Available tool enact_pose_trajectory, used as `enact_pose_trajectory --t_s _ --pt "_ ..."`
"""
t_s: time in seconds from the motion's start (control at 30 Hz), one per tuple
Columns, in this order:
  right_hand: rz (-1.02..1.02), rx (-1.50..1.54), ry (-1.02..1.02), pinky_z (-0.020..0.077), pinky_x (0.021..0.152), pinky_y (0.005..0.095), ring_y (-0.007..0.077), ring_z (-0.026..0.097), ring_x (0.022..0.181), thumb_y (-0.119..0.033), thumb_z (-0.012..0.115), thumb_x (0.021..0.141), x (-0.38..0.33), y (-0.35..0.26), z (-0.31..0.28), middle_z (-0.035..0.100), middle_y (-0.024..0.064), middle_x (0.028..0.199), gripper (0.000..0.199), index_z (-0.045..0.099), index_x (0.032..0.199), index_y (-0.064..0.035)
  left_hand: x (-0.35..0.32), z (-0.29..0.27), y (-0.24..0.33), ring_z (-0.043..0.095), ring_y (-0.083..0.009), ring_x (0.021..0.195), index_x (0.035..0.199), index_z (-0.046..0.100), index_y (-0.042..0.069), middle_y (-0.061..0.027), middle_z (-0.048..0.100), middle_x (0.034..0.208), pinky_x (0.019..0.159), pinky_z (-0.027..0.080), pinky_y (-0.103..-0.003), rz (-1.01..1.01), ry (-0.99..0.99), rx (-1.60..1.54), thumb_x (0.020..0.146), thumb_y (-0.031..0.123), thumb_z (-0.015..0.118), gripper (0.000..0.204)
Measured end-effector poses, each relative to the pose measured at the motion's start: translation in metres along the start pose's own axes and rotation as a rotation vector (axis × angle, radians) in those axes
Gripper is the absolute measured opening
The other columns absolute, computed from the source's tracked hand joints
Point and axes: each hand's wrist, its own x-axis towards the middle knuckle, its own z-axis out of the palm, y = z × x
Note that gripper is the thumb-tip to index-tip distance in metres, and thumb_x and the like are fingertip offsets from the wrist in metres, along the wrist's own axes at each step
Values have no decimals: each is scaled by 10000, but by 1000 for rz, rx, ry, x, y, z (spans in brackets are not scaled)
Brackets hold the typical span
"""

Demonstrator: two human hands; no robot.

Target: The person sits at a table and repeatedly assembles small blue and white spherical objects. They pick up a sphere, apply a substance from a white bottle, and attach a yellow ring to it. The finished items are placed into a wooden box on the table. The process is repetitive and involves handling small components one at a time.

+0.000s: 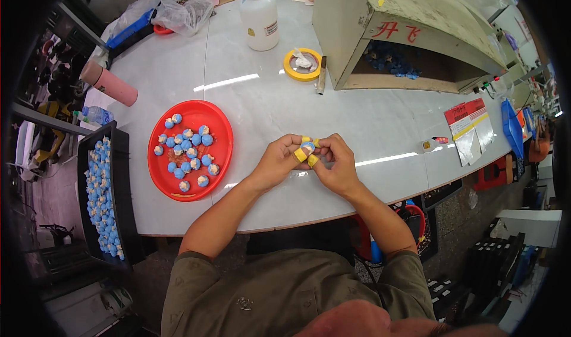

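Blue ball [307, 146] pinched between both hands' taped fingers [300, 154], near red plate [221, 153].

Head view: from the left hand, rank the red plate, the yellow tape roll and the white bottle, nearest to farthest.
Measured from the left hand:
1. Red plate, just to its left on the table, holding small blue pieces.
2. Yellow tape roll, farther back, roughly straight ahead.
3. White bottle, beyond the tape roll near the table's far edge.
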Motion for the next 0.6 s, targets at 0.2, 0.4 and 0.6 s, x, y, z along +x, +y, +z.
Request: enact_pose_trajectory --t_s 0.2,0.4,0.6 --pt "-84 -42 49 438 560 280 171 543 639 -16 758 695 -3 8 3 572 61 791 307 595 955 -33 -2 -3 -1 653 -138 1001 1314 562 -18 -105 676 1166 819 572 -286 2 8 -28 976 185 657 406" --pt "-157 -168 67 450 565 303 193 560 637 -46 779 672 -3 8 4 600 54 785 320 593 931 -57 -2 -4 -4 651 -126 980 1288 584 -15 -88 685 1134 802 557 -272 -42 30 -45 980 182 650 371" --pt "-82 -95 41 456 613 284 184 569 650 -59 786 704 -4 1 3 603 66 778 308 605 953 -46 -3 -3 0 672 -142 956 1231 588 -3 -105 690 1105 808 558 -274 -53 39 -62 987 158 623 294"
